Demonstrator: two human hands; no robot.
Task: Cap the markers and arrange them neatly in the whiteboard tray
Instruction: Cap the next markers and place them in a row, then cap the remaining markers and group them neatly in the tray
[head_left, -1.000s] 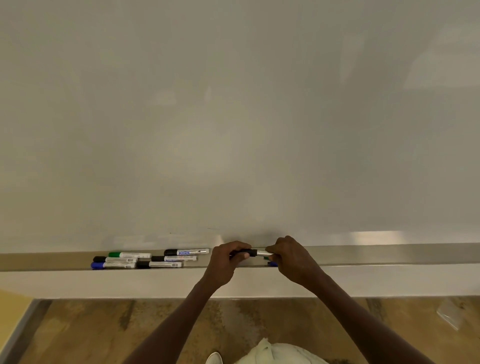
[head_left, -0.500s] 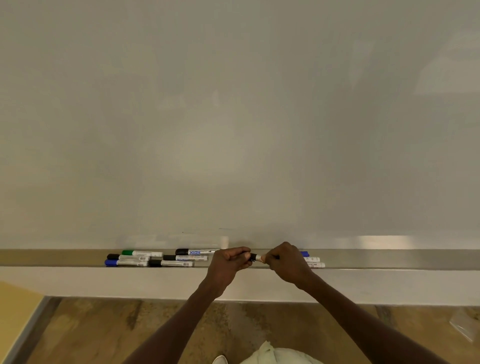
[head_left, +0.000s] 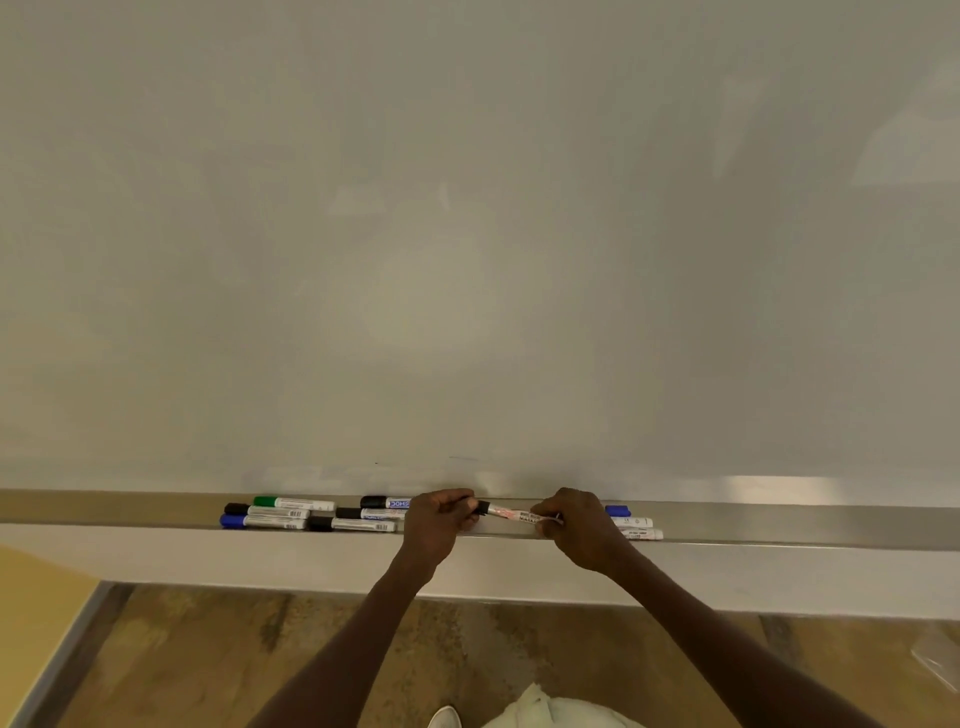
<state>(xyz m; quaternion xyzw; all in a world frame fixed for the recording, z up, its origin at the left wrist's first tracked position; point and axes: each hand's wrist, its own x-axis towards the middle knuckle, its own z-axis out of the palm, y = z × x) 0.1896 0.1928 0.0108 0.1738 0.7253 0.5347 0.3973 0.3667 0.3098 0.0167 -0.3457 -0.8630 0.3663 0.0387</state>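
- Marker (head_left: 511, 514) lies level just above the tray (head_left: 779, 525), at six o'clock in view.
- Left hand (head_left: 439, 525) pinches its black cap end.
- Right hand (head_left: 576, 527) grips the barrel's other end.

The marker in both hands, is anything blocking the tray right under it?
Nothing visible does. The marker, held by the left hand and right hand, hangs over a bare stretch of tray between the two marker groups.

left hand (head_left: 439, 525) curled, gripping | right hand (head_left: 582, 527) curled, pinching
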